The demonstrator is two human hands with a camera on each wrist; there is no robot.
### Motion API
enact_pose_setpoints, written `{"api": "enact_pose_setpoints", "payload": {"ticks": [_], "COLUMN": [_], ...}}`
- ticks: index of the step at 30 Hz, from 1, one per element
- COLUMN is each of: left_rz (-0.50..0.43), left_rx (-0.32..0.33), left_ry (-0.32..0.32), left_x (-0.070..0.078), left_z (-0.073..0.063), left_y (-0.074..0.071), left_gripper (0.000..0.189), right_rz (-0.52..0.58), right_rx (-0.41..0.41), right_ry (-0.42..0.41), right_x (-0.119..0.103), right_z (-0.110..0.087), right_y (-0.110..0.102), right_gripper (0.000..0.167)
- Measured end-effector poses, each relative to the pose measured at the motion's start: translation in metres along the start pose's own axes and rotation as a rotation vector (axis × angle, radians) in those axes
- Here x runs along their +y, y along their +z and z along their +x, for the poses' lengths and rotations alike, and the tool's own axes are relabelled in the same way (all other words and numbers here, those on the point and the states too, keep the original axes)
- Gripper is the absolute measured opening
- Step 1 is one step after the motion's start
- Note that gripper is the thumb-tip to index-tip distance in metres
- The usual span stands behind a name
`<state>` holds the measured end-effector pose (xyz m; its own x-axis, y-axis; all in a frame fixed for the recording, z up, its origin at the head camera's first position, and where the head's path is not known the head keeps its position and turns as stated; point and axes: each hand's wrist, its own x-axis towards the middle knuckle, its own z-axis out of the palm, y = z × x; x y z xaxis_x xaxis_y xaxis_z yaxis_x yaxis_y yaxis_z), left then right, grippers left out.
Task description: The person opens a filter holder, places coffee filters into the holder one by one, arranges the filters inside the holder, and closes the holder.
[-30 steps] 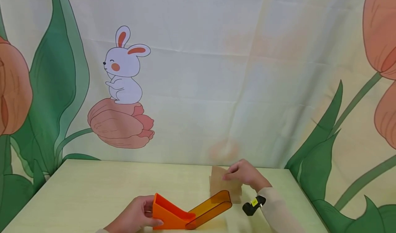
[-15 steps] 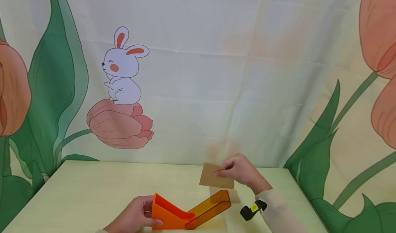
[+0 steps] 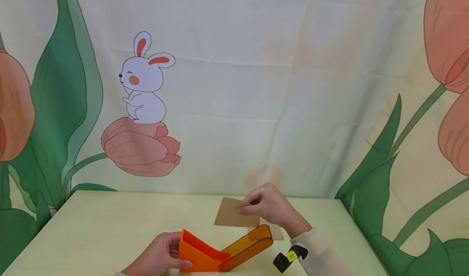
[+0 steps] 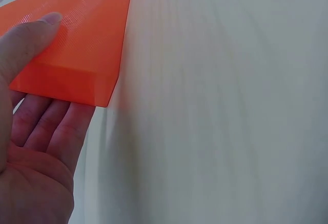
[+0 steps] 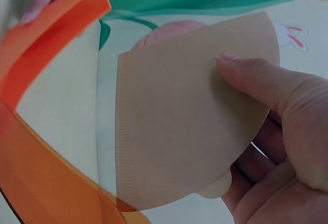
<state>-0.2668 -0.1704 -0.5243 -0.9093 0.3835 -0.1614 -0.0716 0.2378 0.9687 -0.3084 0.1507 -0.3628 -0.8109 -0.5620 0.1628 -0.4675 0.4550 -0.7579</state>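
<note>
My left hand (image 3: 157,253) grips the tall end of an orange plastic holder (image 3: 199,253), low at the front of the table. In the left wrist view the thumb lies on one side of the holder (image 4: 87,39), with fingers behind it. The holder's see-through amber lid (image 3: 253,247) is swung open, slanting up to the right. Above and behind the lid, my right hand (image 3: 272,207) pinches a brown paper coffee filter (image 3: 231,215). The right wrist view shows this filter (image 5: 174,126) flat and fan-shaped, with a crimped edge; the thumb presses its near face.
Another brown paper filter (image 3: 277,232) lies on the pale table (image 3: 128,215), partly behind the lid and right hand. A small black device (image 3: 291,257) is worn at the right sleeve. A cloth with a printed rabbit (image 3: 146,84) and tulips hangs behind the table.
My right hand has lifted the coffee filter off the other paper on the table and carried it left, toward the holder. The left hand and orange holder stay in place.
</note>
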Motion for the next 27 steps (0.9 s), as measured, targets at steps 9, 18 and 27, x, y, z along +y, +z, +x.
{"api": "enact_pose_setpoints", "payload": {"ticks": [9, 18, 27], "left_rz": [-0.007, -0.015, -0.014], "left_rx": [-0.008, -0.012, -0.022], "left_ry": [0.019, 0.026, 0.005], "left_x": [0.0, 0.001, 0.002], "left_z": [0.0, -0.001, -0.002], "left_y": [-0.001, 0.0, -0.001], "left_gripper": [0.061, 0.061, 0.063], "right_rz": [0.047, 0.073, 0.109], "right_rx": [-0.035, -0.044, -0.067], "right_ry": [-0.001, -0.003, 0.067], "right_x": [0.001, -0.004, -0.002], "right_z": [0.005, 0.006, 0.004], "right_y": [0.028, 0.047, 0.069], "right_gripper": [0.005, 0.006, 0.005]}}
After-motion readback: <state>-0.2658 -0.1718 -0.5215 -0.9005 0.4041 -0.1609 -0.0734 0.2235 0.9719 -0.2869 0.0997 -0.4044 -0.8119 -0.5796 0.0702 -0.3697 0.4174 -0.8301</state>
